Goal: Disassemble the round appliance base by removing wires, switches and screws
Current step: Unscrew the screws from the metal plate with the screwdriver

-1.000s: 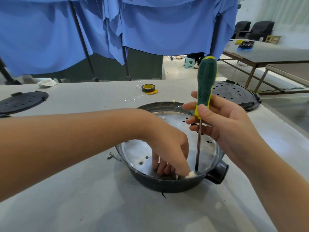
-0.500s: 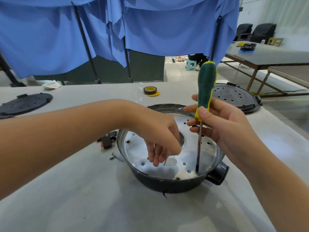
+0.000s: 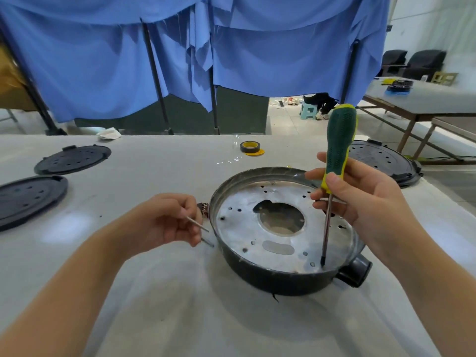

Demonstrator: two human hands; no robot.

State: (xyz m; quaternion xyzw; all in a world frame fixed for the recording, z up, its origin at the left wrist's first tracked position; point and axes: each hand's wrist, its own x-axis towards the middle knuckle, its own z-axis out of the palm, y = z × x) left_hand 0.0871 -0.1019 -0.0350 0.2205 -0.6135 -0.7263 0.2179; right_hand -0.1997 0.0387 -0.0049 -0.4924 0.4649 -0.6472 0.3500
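Screw removal. Left hand (image 3: 164,222) pinches freed screw (image 3: 197,223); set it on tabletop (image 3: 154,305). Right hand (image 3: 360,199) grips screwdriver (image 3: 337,150), tip in appliance base (image 3: 257,276).

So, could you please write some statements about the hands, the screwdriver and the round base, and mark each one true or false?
1. The right hand grips the screwdriver upright, its tip down inside the round base. True.
2. The left hand reaches inside the base. False: it is outside, left of the rim, pinching a long screw.
3. The screwdriver handle is red. False: it is green and yellow.
4. A roll of tape lies on the table behind the base. True.
5. Black round lids lie at the table's left. True.
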